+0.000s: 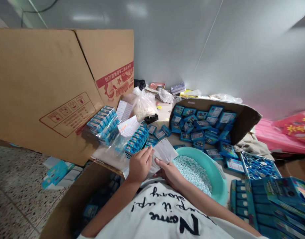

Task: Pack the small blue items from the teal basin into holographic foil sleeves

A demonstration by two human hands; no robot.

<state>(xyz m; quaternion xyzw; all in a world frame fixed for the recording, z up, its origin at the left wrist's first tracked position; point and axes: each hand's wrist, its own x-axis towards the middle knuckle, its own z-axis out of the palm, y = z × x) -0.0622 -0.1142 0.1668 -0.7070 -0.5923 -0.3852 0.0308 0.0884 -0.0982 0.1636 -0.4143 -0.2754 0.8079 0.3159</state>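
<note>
A large corrugated cardboard carton panel (43,93) was recorded standing at the left of the view. Blue-and-white retail boxes (199,134) were found heaped in a shallow cardboard tray (244,119) beyond a teal plastic basin (219,176), which was partly filled with pale blue pellets (192,174). The left hand (140,165) and the right hand (169,174) were both closed on a white rectangular card (163,154), which was held just beside the basin's left rim. Its left edge was pinched by the left hand, its lower edge by the right. Its long axis ran from lower left to upper right. Its markings could not be read.
</note>
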